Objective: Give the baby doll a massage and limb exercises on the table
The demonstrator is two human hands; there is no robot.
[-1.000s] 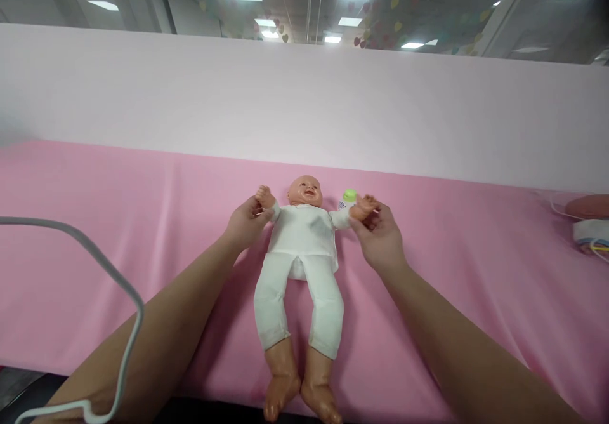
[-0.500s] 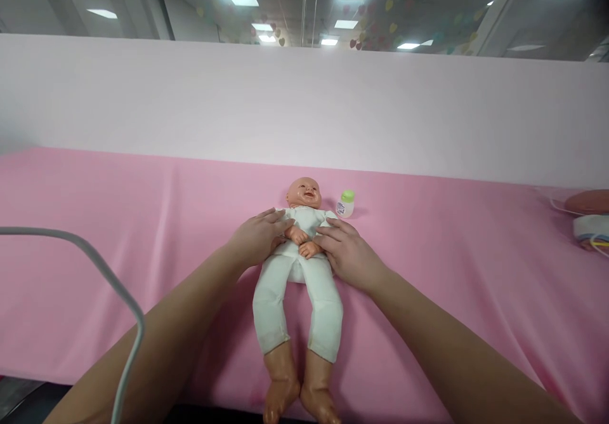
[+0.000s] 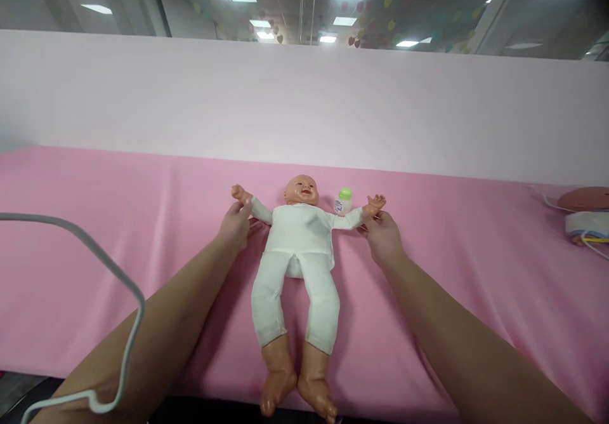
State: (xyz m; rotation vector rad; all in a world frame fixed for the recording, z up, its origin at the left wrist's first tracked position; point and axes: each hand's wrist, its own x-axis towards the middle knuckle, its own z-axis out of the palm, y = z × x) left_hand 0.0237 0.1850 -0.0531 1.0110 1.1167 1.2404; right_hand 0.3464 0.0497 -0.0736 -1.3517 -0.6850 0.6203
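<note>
A baby doll (image 3: 299,240) with a white cloth body lies on its back on the pink sheet (image 3: 118,271), head away from me. Its arms are spread out to both sides. My left hand (image 3: 236,226) is closed on the doll's arm at the left, thumb on top near the wrist. On the right, my right hand (image 3: 382,237) pinches the other arm just below the doll's open hand. Close to the doll's head stands a small clear bottle (image 3: 343,202) with a green cap, behind the right-side arm.
A white wall panel (image 3: 285,100) runs along the back, with glass above it. At the far right lie a brown rounded object (image 3: 585,198) and a folded white cloth-like item (image 3: 587,222). A grey cable (image 3: 109,273) hangs at the left, in front of my left arm.
The doll's arms have gone from folded over its belly to stretched out sideways. My hands have moved apart with them and now grip the arms near the wrists.
</note>
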